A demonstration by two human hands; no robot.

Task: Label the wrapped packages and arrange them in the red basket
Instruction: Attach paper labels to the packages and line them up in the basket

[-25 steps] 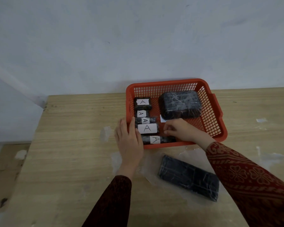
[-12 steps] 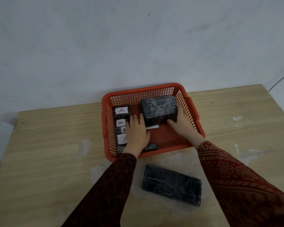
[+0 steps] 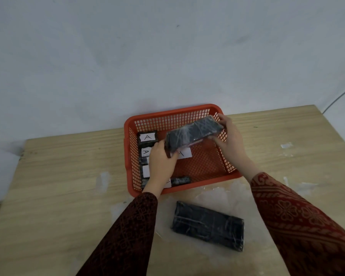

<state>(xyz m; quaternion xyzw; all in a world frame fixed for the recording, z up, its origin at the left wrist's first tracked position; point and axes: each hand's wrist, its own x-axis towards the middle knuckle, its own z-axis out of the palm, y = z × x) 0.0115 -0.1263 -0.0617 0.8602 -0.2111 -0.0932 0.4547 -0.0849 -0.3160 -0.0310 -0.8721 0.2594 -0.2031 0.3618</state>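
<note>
Half a second ago the big wrapped package (image 3: 193, 134) lay flat on the floor of the red basket (image 3: 167, 116); now I have it lifted and tilted, its right end up by the basket's far right corner, its left end lower over the middle. My left hand (image 3: 161, 164) clamps the low end, thumb and fingers around it; my right hand (image 3: 230, 136) grips the high end from beneath and beside. Under it, on the basket floor, lies a loose white label (image 3: 184, 153) marked with what I take to be an A, though the package covers part of it.

To do this well I should keep both ends pinched firmly, since the film wrap looks slick, and turn the package so a broad flat face comes up for the label. Lifting clear of the basket wall first would save me from snagging the mesh.

Along the basket's left wall sits a column of small labelled packages (image 3: 147, 138), some hidden by my left wrist. Just in front of the basket, on the wooden table (image 3: 58, 176), a second large wrapped package (image 3: 207, 226) lies unlabelled on a clear plastic sheet (image 3: 223, 194).
</note>
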